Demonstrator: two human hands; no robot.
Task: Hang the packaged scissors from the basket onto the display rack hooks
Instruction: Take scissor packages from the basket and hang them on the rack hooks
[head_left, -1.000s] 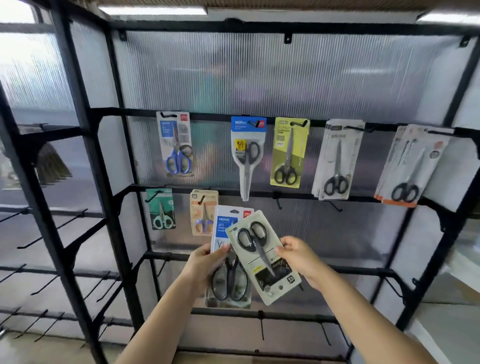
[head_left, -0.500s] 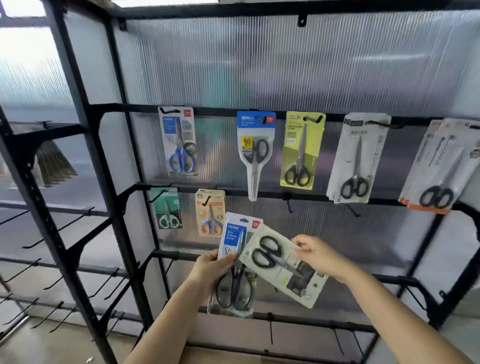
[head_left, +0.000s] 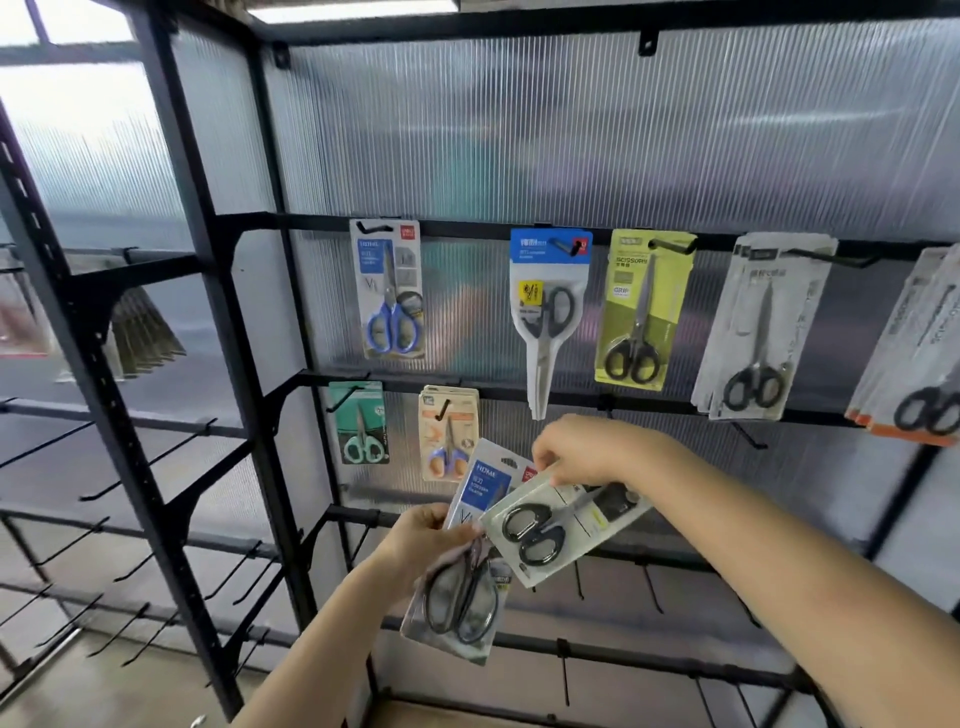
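Note:
My left hand (head_left: 423, 540) grips a blue-labelled pack of black-handled scissors (head_left: 462, 582), held upright in front of the rack. My right hand (head_left: 587, 449) pinches the upper edge of a second pack, white with black-handled scissors (head_left: 556, 525), tilted almost sideways and overlapping the first pack. Both packs sit below the second rail (head_left: 571, 402) of the black display rack. Several packs hang on the rack: blue-handled scissors (head_left: 389, 296), a blue-topped pack (head_left: 548, 312), a green pack (head_left: 641, 312), small mint scissors (head_left: 361, 423) and small orange ones (head_left: 447, 434). No basket is in view.
An empty hook (head_left: 748, 436) juts from the second rail to the right of my hands. More bare hooks line the lower rails (head_left: 613, 649) and the left rack section (head_left: 93, 488). Grey packs (head_left: 758, 332) hang at the upper right. Ribbed translucent panels back the rack.
My right hand has turned the white pack from steeply tilted to nearly sideways and shifted its grip toward the pack's top edge. The camera has moved closer and swung right; my left hand stays on its pack.

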